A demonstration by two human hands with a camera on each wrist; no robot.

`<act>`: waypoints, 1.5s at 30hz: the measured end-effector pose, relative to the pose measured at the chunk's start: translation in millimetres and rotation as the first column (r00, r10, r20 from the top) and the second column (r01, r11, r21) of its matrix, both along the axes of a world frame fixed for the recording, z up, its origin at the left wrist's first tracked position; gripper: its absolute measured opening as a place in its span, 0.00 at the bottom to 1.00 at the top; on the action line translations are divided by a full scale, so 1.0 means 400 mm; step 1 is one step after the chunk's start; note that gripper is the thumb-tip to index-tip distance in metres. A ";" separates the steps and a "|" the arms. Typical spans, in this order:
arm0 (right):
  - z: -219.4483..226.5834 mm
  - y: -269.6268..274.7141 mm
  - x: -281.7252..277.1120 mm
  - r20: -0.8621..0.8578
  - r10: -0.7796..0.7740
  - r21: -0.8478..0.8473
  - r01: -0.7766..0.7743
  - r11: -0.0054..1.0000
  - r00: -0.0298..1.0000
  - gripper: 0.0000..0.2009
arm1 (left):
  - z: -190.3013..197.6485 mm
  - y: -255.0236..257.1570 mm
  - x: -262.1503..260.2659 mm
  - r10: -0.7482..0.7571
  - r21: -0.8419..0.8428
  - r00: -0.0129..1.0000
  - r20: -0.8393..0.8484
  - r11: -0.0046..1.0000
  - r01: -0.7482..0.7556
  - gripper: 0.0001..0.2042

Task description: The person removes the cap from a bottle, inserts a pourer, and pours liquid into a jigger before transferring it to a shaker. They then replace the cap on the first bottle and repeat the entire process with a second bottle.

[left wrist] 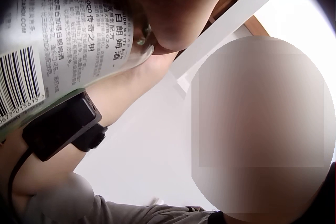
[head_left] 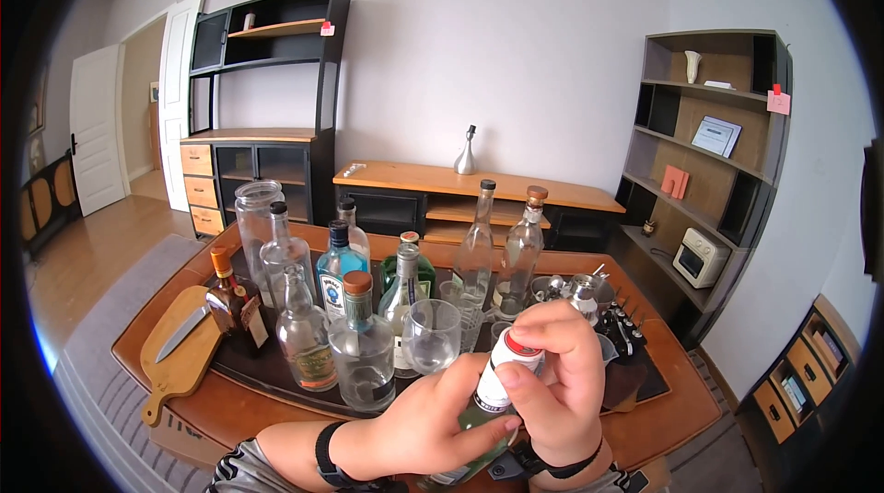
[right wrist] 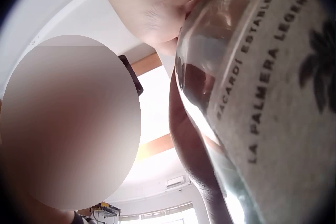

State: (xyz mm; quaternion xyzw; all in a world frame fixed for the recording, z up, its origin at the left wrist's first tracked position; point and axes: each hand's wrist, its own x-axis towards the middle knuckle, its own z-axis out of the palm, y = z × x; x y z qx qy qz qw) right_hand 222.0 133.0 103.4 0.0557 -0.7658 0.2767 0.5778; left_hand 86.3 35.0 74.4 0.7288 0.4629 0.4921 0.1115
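A clear rum bottle point(head_left: 494, 388) with a white neck sleeve leans at a slant close to the person's body. My left hand point(head_left: 425, 427) wraps around its neck just below the sleeve. Up at the top, my right hand point(head_left: 564, 375) pinches the red and white cap point(head_left: 521, 347) between thumb and fingers. In the left wrist view the bottle's printed back label point(left wrist: 68, 40) with a barcode fills the upper left. The right wrist view has its front label point(right wrist: 283, 87), lettered Bacardi with a palm tree. The lower bottle is partly hidden behind the hands and forearms.
Several bottles, among them a blue one point(head_left: 342, 263), crowd a dark tray on the brown table point(head_left: 686, 419). A stemmed glass point(head_left: 432, 335) stands right beside the left hand. Bar tools point(head_left: 619, 327) lie beyond the right hand. A knife point(head_left: 183, 333) rests on a wooden board point(head_left: 175, 381) at left.
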 end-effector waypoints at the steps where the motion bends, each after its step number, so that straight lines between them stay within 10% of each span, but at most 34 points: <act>1: 0.001 -0.001 -0.001 0.005 -0.002 -0.010 0.002 1.000 1.000 0.14 | 0.002 0.000 0.001 0.004 -0.024 1.000 0.012 1.000 -0.004 0.28; 15: 0.030 0.068 0.068 0.147 0.603 -0.357 -0.527 0.771 0.784 0.13 | -0.013 0.002 0.004 -0.065 -0.039 0.997 0.039 0.997 0.066 0.25; 30: 0.007 0.027 -0.002 0.063 0.305 -0.202 -0.288 0.936 0.950 0.17 | 0.004 0.009 -0.004 -0.041 -0.023 0.997 0.063 0.999 0.043 0.26; 37: 0.033 0.051 0.076 0.151 0.531 -0.353 -0.456 0.817 0.834 0.12 | -0.029 0.025 0.002 -0.108 0.104 0.992 0.073 0.990 0.100 0.27; 45: 0.007 0.011 0.008 0.070 0.209 -0.185 -0.193 0.964 0.975 0.18 | 0.000 0.009 -0.001 -0.020 0.049 1.000 0.002 0.999 0.020 0.28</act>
